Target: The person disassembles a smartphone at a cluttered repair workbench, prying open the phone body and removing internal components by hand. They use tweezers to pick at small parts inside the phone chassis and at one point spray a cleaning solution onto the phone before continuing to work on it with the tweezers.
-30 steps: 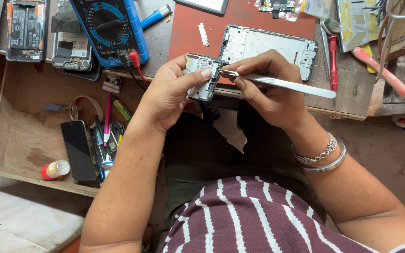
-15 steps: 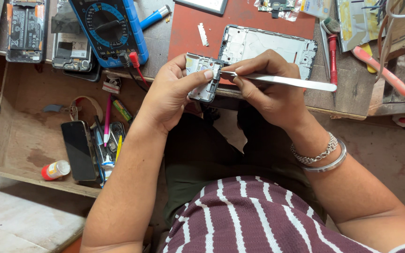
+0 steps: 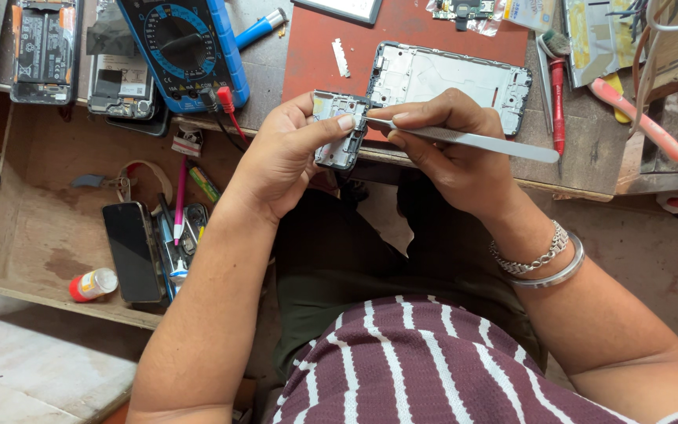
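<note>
Left hand pinches a small grey plastic phone-frame piece while right hand fingers press together on slim steel tweezers touching it.

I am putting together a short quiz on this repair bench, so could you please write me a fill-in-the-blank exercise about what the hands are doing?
1. The right hand holds a pair of metal ____ whose tip meets the small phone part.
2. The small phone part is gripped by the ____ hand.
3. The phone frame lies on a mat coloured ____.
4. The multimeter near the top has a casing coloured ____.

Missing words: tweezers; left; red; blue
</note>
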`<state>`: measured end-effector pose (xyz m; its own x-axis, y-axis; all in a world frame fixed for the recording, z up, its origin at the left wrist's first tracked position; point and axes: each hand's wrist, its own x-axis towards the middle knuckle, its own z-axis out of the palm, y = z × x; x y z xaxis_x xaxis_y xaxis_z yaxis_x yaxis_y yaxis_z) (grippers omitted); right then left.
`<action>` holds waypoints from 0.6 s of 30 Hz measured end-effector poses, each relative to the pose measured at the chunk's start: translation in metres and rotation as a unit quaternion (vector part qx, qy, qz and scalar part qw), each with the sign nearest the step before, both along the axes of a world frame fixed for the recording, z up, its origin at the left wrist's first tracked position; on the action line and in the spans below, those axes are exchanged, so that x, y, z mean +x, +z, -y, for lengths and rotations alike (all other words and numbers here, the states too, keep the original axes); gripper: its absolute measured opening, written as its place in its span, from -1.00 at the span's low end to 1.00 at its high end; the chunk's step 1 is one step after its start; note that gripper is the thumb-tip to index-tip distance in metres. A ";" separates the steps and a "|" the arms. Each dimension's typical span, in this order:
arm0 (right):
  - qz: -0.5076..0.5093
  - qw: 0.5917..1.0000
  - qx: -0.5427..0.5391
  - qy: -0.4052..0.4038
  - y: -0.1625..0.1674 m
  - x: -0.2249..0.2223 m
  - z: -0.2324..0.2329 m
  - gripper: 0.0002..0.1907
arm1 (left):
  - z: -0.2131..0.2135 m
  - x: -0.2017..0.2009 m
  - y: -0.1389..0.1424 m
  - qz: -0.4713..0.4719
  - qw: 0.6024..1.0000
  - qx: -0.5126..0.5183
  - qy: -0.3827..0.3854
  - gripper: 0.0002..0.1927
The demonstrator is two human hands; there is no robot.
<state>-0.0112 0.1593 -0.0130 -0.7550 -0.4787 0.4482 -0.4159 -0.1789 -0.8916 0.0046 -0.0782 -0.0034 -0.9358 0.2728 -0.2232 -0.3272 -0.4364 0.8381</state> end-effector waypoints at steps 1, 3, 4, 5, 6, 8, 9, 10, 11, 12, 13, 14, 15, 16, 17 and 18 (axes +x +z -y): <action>0.005 1.000 -0.002 0.004 0.001 0.000 -0.001 -0.84 | 0.000 0.000 0.000 -0.001 1.000 0.001 -0.001 -0.64; 0.014 1.000 0.005 0.002 0.002 -0.001 -0.002 -0.83 | 0.001 0.000 0.001 -0.003 1.000 0.003 -0.004 -0.64; 0.019 1.000 0.008 0.001 0.003 -0.002 -0.002 -0.83 | 0.002 0.000 0.001 -0.001 1.000 0.002 -0.007 -0.64; 0.017 1.000 0.009 -0.001 0.003 -0.002 -0.001 -0.83 | 0.003 0.000 0.002 0.000 1.000 0.000 -0.010 -0.64; 0.015 1.000 0.011 -0.004 0.003 -0.002 -0.001 -0.83 | 0.003 0.000 0.002 0.002 1.000 -0.001 -0.013 -0.63; 0.011 1.000 0.014 -0.007 0.005 -0.002 -0.001 -0.83 | 0.001 0.001 0.003 -0.002 1.000 0.000 -0.003 -0.60; 0.009 1.000 0.015 -0.007 0.005 -0.002 -0.002 -0.83 | 0.000 0.001 0.004 -0.004 1.000 0.000 0.002 -0.59; 0.008 1.000 0.016 -0.007 0.006 -0.002 -0.002 -0.83 | -0.001 0.001 0.005 -0.011 1.000 0.001 0.012 -0.55; 0.001 1.000 0.020 -0.009 0.007 -0.002 -0.002 -0.83 | -0.003 0.003 0.007 -0.018 1.000 0.003 0.023 -0.49; -0.005 1.000 0.025 -0.011 0.007 -0.001 -0.002 -0.82 | -0.005 0.006 0.008 -0.025 0.999 0.004 0.032 -0.43; -0.011 0.999 0.030 -0.014 0.007 -0.001 -0.003 -0.81 | -0.008 0.009 0.009 -0.053 0.998 -0.001 0.036 -0.40; -0.006 0.999 0.030 -0.014 0.008 -0.002 -0.003 -0.81 | -0.011 0.012 0.010 -0.079 0.996 -0.005 0.040 -0.37; -0.001 0.999 0.031 -0.013 0.008 -0.002 -0.004 -0.82 | -0.013 0.015 0.010 -0.105 0.993 -0.010 0.046 -0.34; 0.004 0.999 0.031 -0.011 0.008 -0.003 -0.004 -0.82 | -0.015 0.016 0.010 -0.103 0.993 -0.016 0.049 -0.39; 0.007 1.000 0.027 -0.008 0.008 -0.003 -0.005 -0.81 | -0.016 0.018 0.010 -0.100 0.993 -0.023 0.052 -0.44; 0.009 1.000 0.023 -0.004 0.008 -0.003 -0.005 -0.81 | -0.017 0.019 0.010 -0.098 0.993 -0.029 0.056 -0.48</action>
<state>-0.0142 0.1644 -0.0049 -0.7671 -0.4918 0.4119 -0.4004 -0.1347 -0.9064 0.0241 -0.0617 0.0062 -0.9867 0.1557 -0.0465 -0.1074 -0.4100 0.9057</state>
